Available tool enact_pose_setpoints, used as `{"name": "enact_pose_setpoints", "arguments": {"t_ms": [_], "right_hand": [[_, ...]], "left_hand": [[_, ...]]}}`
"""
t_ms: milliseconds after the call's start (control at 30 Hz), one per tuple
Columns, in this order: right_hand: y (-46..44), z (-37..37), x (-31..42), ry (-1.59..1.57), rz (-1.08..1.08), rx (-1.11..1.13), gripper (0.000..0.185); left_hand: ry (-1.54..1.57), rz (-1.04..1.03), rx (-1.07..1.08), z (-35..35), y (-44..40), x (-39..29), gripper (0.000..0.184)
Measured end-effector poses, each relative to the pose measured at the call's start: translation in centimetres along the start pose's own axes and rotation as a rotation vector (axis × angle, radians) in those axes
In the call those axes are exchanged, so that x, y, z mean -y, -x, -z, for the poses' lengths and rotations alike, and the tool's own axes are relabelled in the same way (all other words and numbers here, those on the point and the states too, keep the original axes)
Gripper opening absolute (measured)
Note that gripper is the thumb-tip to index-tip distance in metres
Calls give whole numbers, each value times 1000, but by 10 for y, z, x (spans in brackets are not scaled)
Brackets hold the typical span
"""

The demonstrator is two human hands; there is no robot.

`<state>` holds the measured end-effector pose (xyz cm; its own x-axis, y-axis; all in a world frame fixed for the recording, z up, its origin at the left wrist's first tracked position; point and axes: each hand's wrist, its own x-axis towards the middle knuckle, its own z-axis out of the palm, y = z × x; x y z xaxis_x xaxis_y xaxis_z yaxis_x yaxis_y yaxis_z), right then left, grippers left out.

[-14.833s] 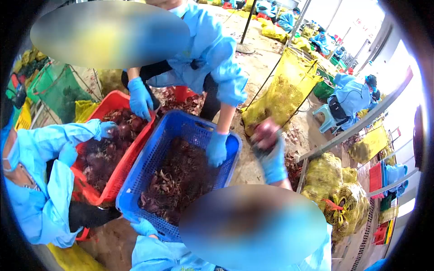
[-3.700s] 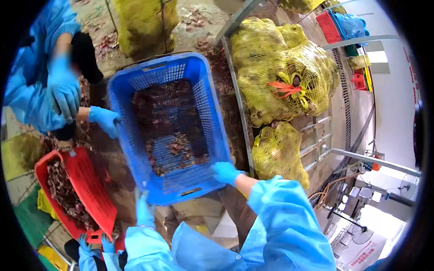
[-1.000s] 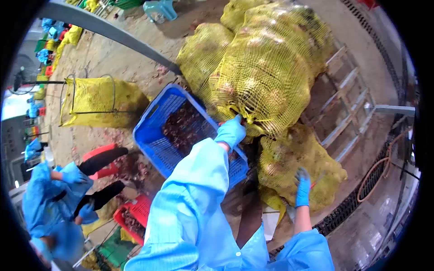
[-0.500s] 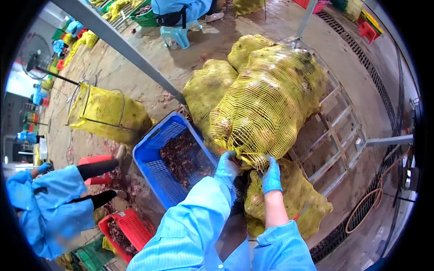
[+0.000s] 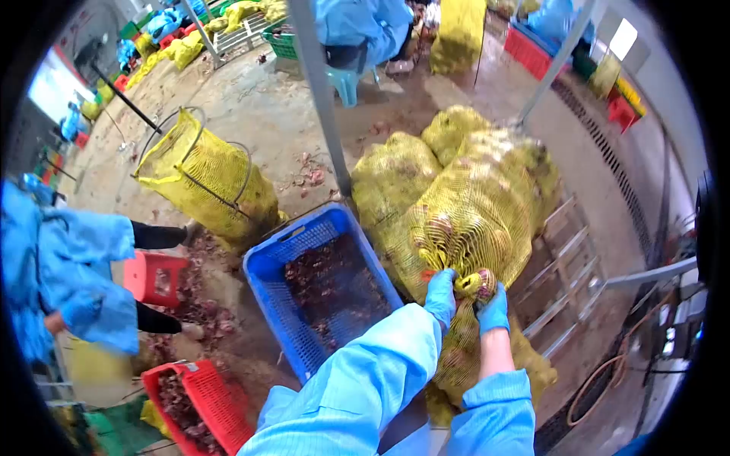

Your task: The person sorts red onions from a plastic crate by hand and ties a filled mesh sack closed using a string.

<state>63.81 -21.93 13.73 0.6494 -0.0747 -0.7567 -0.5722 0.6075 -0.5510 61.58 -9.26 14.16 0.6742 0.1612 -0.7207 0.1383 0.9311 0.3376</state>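
My left hand (image 5: 441,296), in a blue glove, is closed on the gathered neck of a full yellow mesh sack (image 5: 487,205); a bit of orange-red shows beside its fingers. Just to the right, my right hand (image 5: 493,308) grips the bunched mesh end of the same sack, where a round, dark red lump shows through the netting. Below both hands lies another yellow mesh sack (image 5: 532,365). Left of my hands stands the blue crate (image 5: 281,300), with dark reddish scraps on its bottom.
A co-worker (image 5: 76,266) is at the left, near a red stool (image 5: 156,277) and a red crate (image 5: 228,403). An upright yellow sack on a wire frame (image 5: 213,171) stands behind. Metal posts (image 5: 319,99) and a metal rack (image 5: 559,296) flank the sacks. Another person (image 5: 361,30) sits farther back.
Both my hands came together at the sack's neck; earlier my right hand was on the lower sack. The mesh end now stands up between them. Before that, my hands held the blue crate.
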Motion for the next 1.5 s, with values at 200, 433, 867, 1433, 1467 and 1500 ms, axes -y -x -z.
{"name": "enact_pose_setpoints", "arguments": {"t_ms": [200, 433, 867, 1433, 1467, 1500], "right_hand": [[120, -88, 9, 202, 120, 12, 36], [237, -135, -116, 340, 39, 297, 30], [151, -11, -249, 325, -607, 71, 30], [6, 406, -32, 786, 13, -810, 27], [-1, 402, -34, 718, 100, -771, 20], [-9, 396, -34, 735, 10, -813, 18]], "left_hand": [[58, 124, 39, -31, 91, -126, 11], [-41, 175, 12, 88, 151, -247, 19], [-400, 109, -64, 320, 30, -174, 34], [-559, -29, -473, 300, 37, -179, 40], [-557, -42, -487, 298, 38, -177, 40], [-598, -73, -516, 278, 40, -169, 40]]}}
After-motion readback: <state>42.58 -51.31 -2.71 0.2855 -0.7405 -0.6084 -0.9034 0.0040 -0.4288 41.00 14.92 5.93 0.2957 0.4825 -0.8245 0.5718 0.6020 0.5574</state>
